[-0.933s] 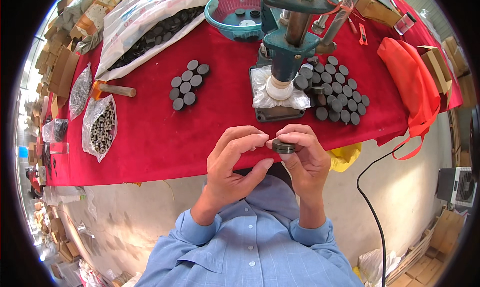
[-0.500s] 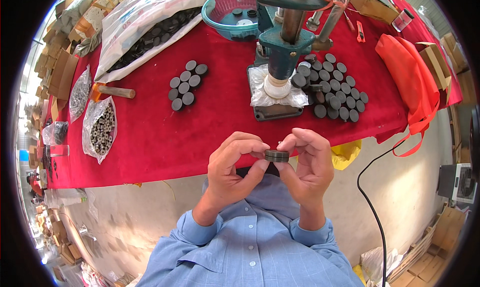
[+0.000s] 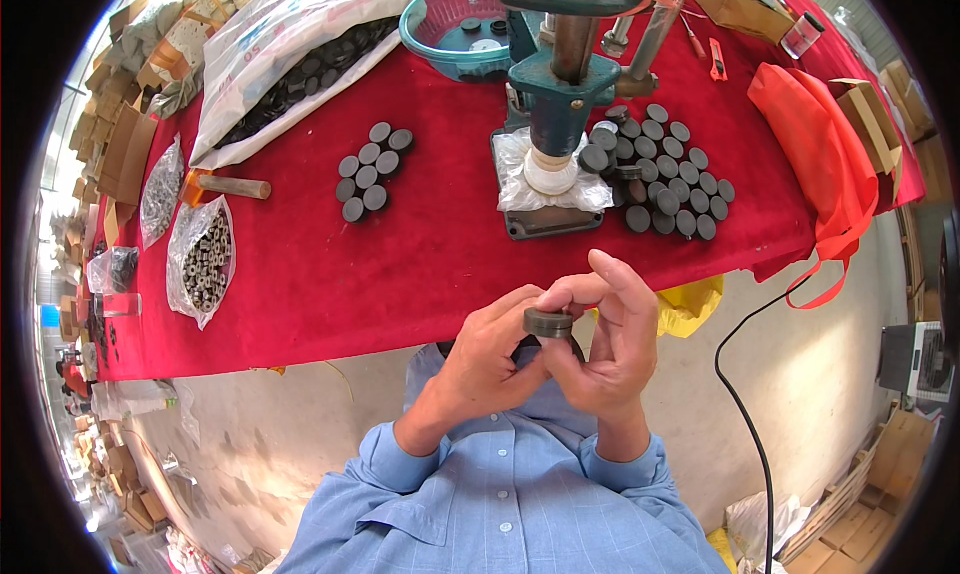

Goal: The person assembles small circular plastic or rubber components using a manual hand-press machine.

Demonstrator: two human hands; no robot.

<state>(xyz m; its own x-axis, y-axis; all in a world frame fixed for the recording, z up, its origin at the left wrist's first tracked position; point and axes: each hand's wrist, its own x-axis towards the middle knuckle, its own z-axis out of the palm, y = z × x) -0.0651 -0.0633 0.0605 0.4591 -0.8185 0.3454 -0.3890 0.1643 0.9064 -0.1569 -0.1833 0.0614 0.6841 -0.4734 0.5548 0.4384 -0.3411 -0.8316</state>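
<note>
Well, the right hand (image 3: 612,344) pinched a dark disc (image 3: 547,323) by the counter (image 3: 400,274)'s near edge, the left hand (image 3: 488,352) curled close, its grip unclear; the disc seemed hard, light, best held round its rim.

Blue, faintly checked shirt (image 3: 580,509) with small pale buttons (image 3: 504,527)

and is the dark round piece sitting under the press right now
No, the dark round piece is held in the right hand, away from the green press.
</note>
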